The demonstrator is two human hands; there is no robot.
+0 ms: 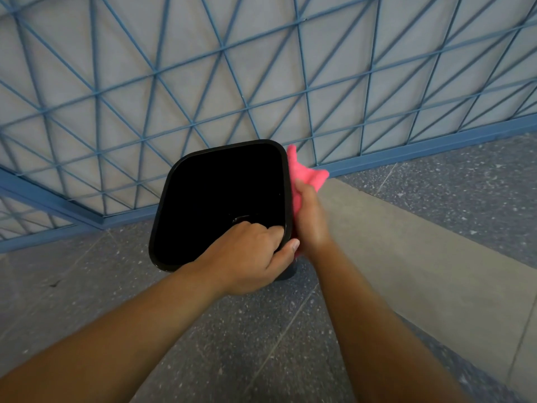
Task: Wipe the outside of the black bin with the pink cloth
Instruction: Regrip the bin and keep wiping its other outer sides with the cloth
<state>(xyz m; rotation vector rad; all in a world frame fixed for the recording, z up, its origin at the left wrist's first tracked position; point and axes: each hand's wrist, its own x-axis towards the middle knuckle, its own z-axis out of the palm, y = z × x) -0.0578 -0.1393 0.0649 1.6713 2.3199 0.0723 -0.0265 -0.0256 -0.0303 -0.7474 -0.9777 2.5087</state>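
**Wiping the bin's right wall**

The right hand (309,219) presses the cloth (305,175) flat against the bin's right outer wall, fingers fairly straight, pink folds sticking out past the fingertips; the left hand (250,254) grips the near right corner of the bin (174,181), fingers curled inside, thumb outside; the bin stands on the speckled floor (116,286), close to a blue lattice fence (220,50). To do this stroke well, I judge: hold the rim firm so the bin cannot slide or tip; keep the palm flat on the cloth; run full-length passes down the wall; turn the bin for the hidden sides.
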